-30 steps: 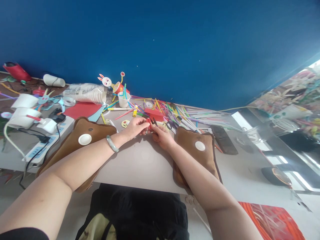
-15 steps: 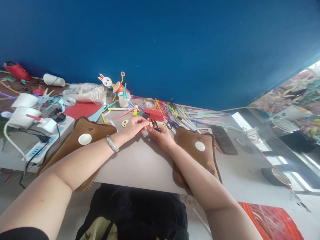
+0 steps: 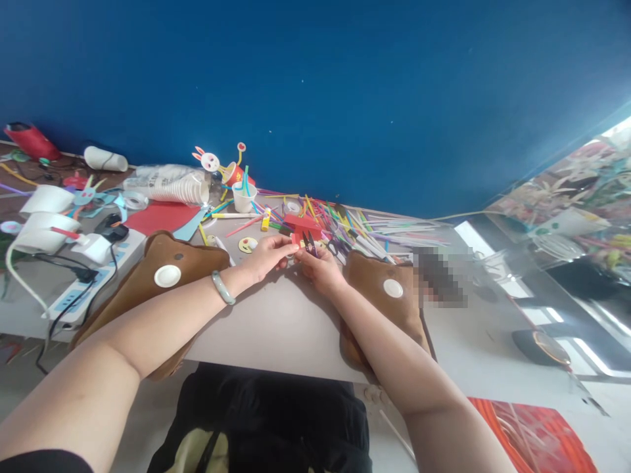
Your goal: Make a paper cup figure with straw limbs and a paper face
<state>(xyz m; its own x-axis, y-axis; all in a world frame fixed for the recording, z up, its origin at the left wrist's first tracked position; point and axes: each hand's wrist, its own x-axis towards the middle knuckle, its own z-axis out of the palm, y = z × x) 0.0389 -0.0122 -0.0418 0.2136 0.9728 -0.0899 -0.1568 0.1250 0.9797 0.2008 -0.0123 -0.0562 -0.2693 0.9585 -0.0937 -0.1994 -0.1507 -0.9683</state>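
My left hand [image 3: 270, 256], with a pale bangle at the wrist, pinches a small red piece [image 3: 297, 239] between thumb and fingers. Close beside it, my right hand [image 3: 321, 268] is closed on small dark scissors [image 3: 309, 243], their blades pointing up and away from me. The fingertips of both hands nearly meet over the table. Just behind them lies a red paper shape [image 3: 303, 225]. A round yellow face sticker [image 3: 247, 245] is on the table left of my left hand.
Brown cushions [image 3: 384, 302] lie under or beside both forearms. Many coloured straws [image 3: 365, 230] spread along the blue wall. Behind my left hand stands a white cup [image 3: 244, 197]. A power strip [image 3: 106, 276] with cables is at the left.
The red piece shows more between my fingertips, and my left hand has shifted slightly. The scissors remain in my right hand, turned a little more upright.
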